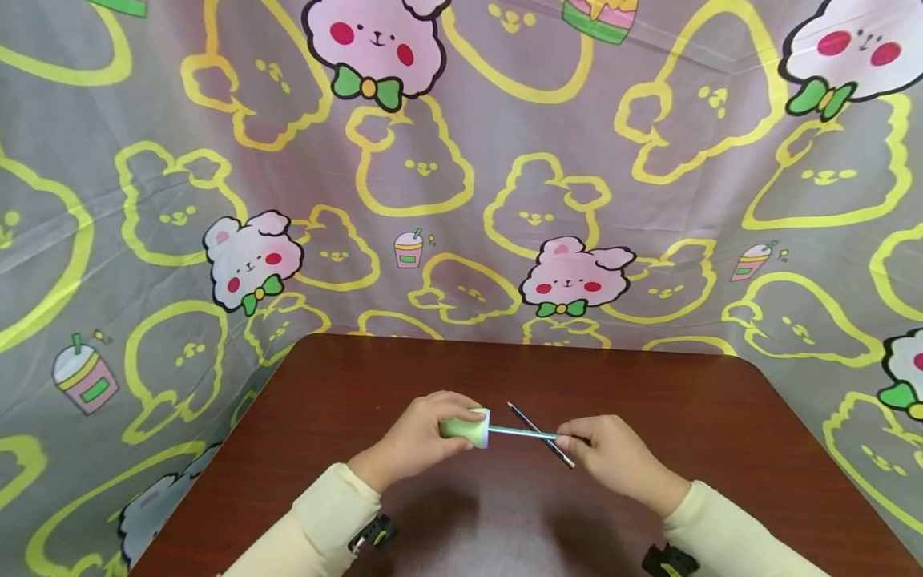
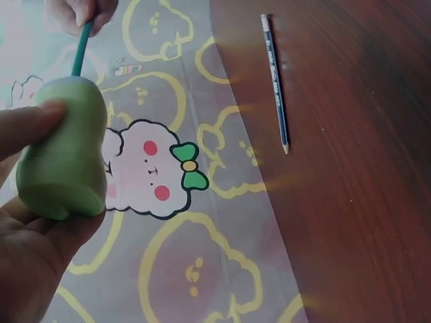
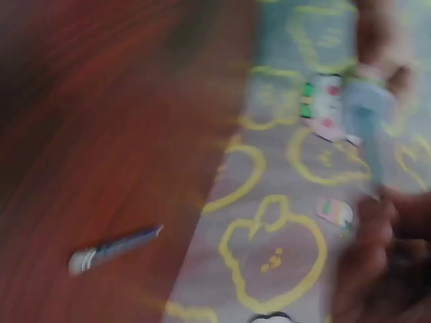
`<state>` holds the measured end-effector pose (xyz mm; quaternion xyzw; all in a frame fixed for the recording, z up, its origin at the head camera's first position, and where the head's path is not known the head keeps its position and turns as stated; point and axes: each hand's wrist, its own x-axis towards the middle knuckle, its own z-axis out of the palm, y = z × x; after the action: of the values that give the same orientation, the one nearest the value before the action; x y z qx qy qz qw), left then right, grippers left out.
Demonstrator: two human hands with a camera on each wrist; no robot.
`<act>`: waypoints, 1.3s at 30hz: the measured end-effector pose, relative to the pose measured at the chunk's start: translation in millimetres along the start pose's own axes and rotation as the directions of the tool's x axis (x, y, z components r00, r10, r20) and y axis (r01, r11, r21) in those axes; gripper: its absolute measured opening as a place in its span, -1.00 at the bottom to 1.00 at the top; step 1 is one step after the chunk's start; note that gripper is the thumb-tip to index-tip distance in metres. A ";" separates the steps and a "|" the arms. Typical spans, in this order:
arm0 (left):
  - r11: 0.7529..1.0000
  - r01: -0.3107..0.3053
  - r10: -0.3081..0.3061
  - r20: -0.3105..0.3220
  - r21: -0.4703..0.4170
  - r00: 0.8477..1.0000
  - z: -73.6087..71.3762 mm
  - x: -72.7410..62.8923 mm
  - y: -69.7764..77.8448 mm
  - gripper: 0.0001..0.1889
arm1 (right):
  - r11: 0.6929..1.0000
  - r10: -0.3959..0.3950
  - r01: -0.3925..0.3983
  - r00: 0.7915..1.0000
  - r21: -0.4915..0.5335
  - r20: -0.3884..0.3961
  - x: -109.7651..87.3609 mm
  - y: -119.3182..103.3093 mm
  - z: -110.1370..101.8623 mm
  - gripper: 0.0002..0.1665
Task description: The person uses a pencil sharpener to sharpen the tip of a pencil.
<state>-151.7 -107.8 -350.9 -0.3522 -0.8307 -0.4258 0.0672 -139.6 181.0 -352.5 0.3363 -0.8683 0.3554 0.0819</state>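
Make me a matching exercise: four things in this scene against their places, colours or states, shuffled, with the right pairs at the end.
Things:
1. green object
2. teal stick
3. dark blue pencil
4. tabletop

Places, colours or states:
A. lying loose, held by neither grip
B. reddish-brown
C. held in the right grip
D. held in the left grip

Right pairs: 1-D, 2-C, 3-A, 4-B
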 end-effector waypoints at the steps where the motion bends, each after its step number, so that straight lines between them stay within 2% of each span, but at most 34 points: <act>1: 0.999 -0.014 0.014 0.001 0.029 1.000 0.3 0.1 0.9 -0.65 | 0.980 0.138 -0.149 0.986 0.135 0.092 1.5 -1.3 -3.9 -0.83; 3: 0.995 -0.047 0.047 0.006 0.088 0.999 1.4 -0.1 1.5 -0.65 | 0.881 0.307 -0.375 0.917 0.288 0.255 5.1 -1.9 -10.5 -0.77; 4: 0.992 -0.061 0.060 0.009 0.108 0.998 2.0 -0.4 1.6 -0.65 | 0.845 0.337 -0.429 0.890 0.318 0.306 6.4 -1.5 -12.5 -0.75; 5: 0.990 -0.070 0.070 0.010 0.123 0.998 2.7 -0.9 1.5 -0.65 | 0.829 0.349 -0.455 0.875 0.324 0.337 7.3 -0.6 -13.9 -0.75; 6: 0.988 -0.079 0.078 0.010 0.134 0.997 3.5 -1.4 1.2 -0.65 | 0.845 0.339 -0.445 0.874 0.295 0.348 7.6 0.2 -14.7 -0.75; 8: 0.983 -0.091 0.091 0.009 0.156 0.996 5.2 -2.2 0.3 -0.65 | 0.894 0.319 -0.397 0.889 0.207 0.328 6.5 0.7 -14.4 -0.78; 10: 0.984 -0.091 0.092 0.001 0.151 0.996 6.9 -2.6 -0.4 -0.65 | 0.935 0.302 -0.338 0.916 0.103 0.263 3.5 0.0 -12.6 -0.79; 13: 0.991 -0.073 0.074 -0.010 0.109 0.997 8.9 -2.5 0.2 -0.64 | 0.962 0.268 -0.261 0.958 -0.078 0.103 -4.1 -3.3 -7.2 -0.65; 15: 0.997 -0.047 0.048 -0.015 0.069 0.999 9.7 -2.8 0.8 -0.63 | 0.966 0.142 -0.145 0.989 -0.213 -0.028 -9.9 -1.5 -2.2 -0.55; 16: 0.998 -0.033 0.034 -0.019 0.047 0.999 10.0 -3.1 0.8 -0.63 | 0.957 0.051 -0.074 0.995 -0.279 -0.087 -12.3 0.3 0.2 -0.54; 17: 0.999 -0.023 0.023 -0.023 0.026 0.999 10.2 -3.4 0.6 -0.63 | 0.931 -0.048 -0.008 0.988 -0.365 -0.144 -14.1 3.0 2.9 -0.53; 18: 1.000 -0.011 0.011 -0.026 0.004 1.000 10.2 -3.7 0.3 -0.62 | 0.894 -0.156 0.057 0.969 -0.444 -0.190 -15.3 5.9 5.2 -0.54; 19: 1.000 0.003 -0.004 -0.028 -0.019 1.000 10.1 -4.1 -0.6 -0.62 | 0.852 -0.267 0.124 0.939 -0.508 -0.219 -15.8 9.1 7.3 -0.54; 21: 0.998 0.019 -0.021 -0.029 -0.057 0.999 9.7 -4.6 -2.6 -0.63 | 0.758 -0.466 0.241 0.850 -0.606 -0.245 -14.5 14.2 10.8 -0.50; 22: 0.997 0.025 -0.027 -0.026 -0.076 0.999 9.3 -4.7 -3.5 -0.63 | 0.717 -0.532 0.277 0.810 -0.639 -0.246 -13.2 15.0 12.1 -0.46; 24: 0.994 0.041 -0.043 -0.012 -0.105 0.999 8.2 -4.8 -4.0 -0.63 | 0.645 -0.642 0.337 0.726 -0.686 -0.246 -10.0 14.2 13.8 -0.55; 26: 0.991 0.052 -0.052 0.003 -0.125 0.999 7.3 -4.6 -3.8 -0.63 | 0.589 -0.717 0.375 0.651 -0.716 -0.249 -6.8 11.5 14.2 -0.61; 28: 0.988 0.061 -0.059 0.016 -0.143 0.998 6.5 -4.3 -3.3 -0.63 | 0.557 -0.757 0.397 0.603 -0.729 -0.251 -4.3 7.7 13.7 -0.64; 29: 0.987 0.061 -0.058 0.019 -0.149 0.998 6.1 -4.1 -3.2 -0.64 | 0.550 -0.769 0.406 0.586 -0.730 -0.254 -3.2 5.8 13.6 -0.64; 31: 0.986 0.059 -0.056 0.021 -0.158 0.998 5.6 -3.5 -2.7 -0.64 | 0.546 -0.780 0.417 0.570 -0.727 -0.258 -1.7 3.4 13.0 -0.64; 33: 0.986 0.053 -0.050 0.024 -0.159 0.998 5.3 -2.9 -3.0 -0.64 | 0.550 -0.779 0.422 0.571 -0.721 -0.259 -1.0 2.5 12.6 -0.64; 35: 0.987 0.041 -0.038 0.024 -0.152 0.999 5.3 -2.4 -2.9 -0.64 | 0.572 -0.757 0.413 0.598 -0.709 -0.263 -1.8 3.3 12.6 -0.62; 37: 0.990 0.028 -0.025 0.020 -0.137 0.999 5.2 -1.9 -2.0 -0.64 | 0.618 -0.707 0.390 0.656 -0.682 -0.265 -3.8 4.7 13.0 -0.59; 38: 0.992 0.018 -0.016 0.015 -0.122 1.000 5.1 -1.6 -1.5 -0.64 | 0.652 -0.667 0.374 0.697 -0.660 -0.264 -5.1 5.2 13.0 -0.58; 39: 0.995 0.006 -0.005 0.010 -0.097 1.000 5.1 -1.3 -0.6 -0.64 | 0.699 -0.607 0.352 0.752 -0.623 -0.257 -6.7 5.2 12.6 -0.62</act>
<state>-150.2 -104.9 -355.0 -0.3549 -0.8104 -0.4639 0.0447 -136.7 178.8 -367.2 0.4295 -0.7659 0.1287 0.4607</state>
